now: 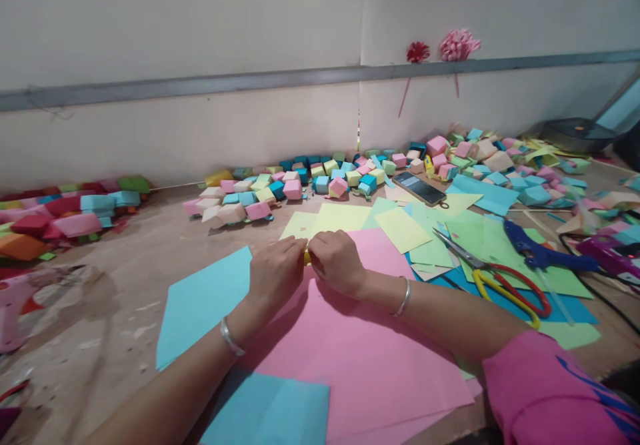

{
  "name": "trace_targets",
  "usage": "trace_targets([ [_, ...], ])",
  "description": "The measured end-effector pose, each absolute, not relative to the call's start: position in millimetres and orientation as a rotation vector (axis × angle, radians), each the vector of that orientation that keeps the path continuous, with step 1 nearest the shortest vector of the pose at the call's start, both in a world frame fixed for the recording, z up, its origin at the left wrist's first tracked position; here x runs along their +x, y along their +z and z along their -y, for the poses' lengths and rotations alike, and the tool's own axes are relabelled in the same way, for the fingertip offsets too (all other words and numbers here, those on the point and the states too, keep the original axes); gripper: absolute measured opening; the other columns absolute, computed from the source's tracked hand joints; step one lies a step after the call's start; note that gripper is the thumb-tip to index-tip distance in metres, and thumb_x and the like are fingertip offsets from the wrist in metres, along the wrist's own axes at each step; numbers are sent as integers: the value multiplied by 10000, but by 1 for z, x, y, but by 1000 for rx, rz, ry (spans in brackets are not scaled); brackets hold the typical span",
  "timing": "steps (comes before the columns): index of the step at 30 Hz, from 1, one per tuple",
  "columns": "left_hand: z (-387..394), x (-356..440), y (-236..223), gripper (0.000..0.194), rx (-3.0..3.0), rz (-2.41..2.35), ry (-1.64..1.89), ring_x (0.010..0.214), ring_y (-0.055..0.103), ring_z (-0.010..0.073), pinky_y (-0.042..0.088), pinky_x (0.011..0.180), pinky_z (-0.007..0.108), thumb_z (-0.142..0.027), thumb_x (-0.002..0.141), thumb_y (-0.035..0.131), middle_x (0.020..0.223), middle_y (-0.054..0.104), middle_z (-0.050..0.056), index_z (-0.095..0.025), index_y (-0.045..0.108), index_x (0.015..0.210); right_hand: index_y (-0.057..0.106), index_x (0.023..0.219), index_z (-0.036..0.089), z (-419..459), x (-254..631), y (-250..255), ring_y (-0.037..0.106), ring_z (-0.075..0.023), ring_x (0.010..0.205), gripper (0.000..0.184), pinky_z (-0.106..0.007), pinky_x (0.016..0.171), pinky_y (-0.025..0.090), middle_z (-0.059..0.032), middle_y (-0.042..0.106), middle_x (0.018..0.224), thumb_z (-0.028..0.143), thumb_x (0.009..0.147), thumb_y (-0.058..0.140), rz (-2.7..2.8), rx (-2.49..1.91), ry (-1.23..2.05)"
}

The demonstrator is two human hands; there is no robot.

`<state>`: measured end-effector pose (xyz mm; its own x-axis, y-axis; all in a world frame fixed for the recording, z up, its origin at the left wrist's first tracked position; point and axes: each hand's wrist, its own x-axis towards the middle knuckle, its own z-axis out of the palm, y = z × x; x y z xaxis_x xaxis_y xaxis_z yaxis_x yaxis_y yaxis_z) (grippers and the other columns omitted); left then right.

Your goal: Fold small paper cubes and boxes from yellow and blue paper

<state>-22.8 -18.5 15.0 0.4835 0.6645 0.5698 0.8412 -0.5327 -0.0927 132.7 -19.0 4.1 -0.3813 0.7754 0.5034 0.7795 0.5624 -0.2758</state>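
Both my hands meet over the middle of a large pink paper sheet (370,365). Between their fingertips shows a small yellow piece (307,257), mostly hidden, so its shape and kind cannot be made out. My left hand (277,271) is closed on its left side, and my right hand (337,261) pinches it from the right with curled fingers. Under my left wrist lies a light blue sheet (200,305), and another blue sheet (270,408) rests on the pink one near the front. Pale yellow sheets (340,217) lie just beyond my hands.
Scissors (493,275) with red and yellow handles and a blue glue gun (545,251) lie on papers at the right. A phone (419,187) sits farther back. Folded paper cubes (293,188) line the wall. A pink glue gun (15,305) is at far left.
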Motion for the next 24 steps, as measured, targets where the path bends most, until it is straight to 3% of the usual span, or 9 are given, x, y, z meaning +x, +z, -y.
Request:
trace_targets([
  [4,16,-27,6,406,-2319,1297,-721,676,669,226,402,561,309,-57,824,487,782,740,80,-181,657,1172,619,805,163,21,132,5,486,-171,664,157,-328,611,209,-55,640,761,154,870,477,2215,-1250,-25],
  [7,14,-27,6,486,-2441,1396,-921,867,690,247,481,712,341,-103,836,515,1000,745,114,-195,576,1309,619,829,165,19,133,3,492,-169,663,128,-319,619,237,-54,642,772,175,859,496,2175,-1251,32],
  [11,12,-20,16,545,-2851,1799,-1758,1189,584,272,490,947,405,-275,824,602,1340,599,118,-202,512,1357,586,772,182,13,134,-2,517,-148,677,86,-275,638,335,-15,619,736,151,814,517,1931,-1188,379],
  [14,10,-14,22,475,-2787,2286,-2393,1061,647,274,546,856,420,-483,901,493,1220,659,148,-167,591,1241,596,824,199,11,132,-5,545,-129,677,126,-248,647,403,8,633,772,130,789,497,1704,-1065,667],
  [18,9,-10,19,500,-2663,2682,-2685,821,686,229,569,726,370,-588,908,449,909,712,119,-144,660,1001,646,822,205,15,128,-4,566,-141,720,187,-257,677,434,-7,659,811,107,758,501,1677,-955,698],
  [20,11,-9,15,480,-2607,2731,-2714,785,679,206,566,686,327,-593,893,493,875,702,96,-153,661,985,656,816,203,16,129,-3,566,-147,737,194,-260,690,427,-13,665,820,97,756,505,1740,-970,644],
  [24,20,-7,12,518,-2702,2629,-2540,826,681,208,572,668,313,-586,874,543,945,697,100,-168,624,1169,656,756,195,16,134,1,544,-154,708,165,-270,661,376,-24,654,767,118,798,516,2044,-1056,485],
])
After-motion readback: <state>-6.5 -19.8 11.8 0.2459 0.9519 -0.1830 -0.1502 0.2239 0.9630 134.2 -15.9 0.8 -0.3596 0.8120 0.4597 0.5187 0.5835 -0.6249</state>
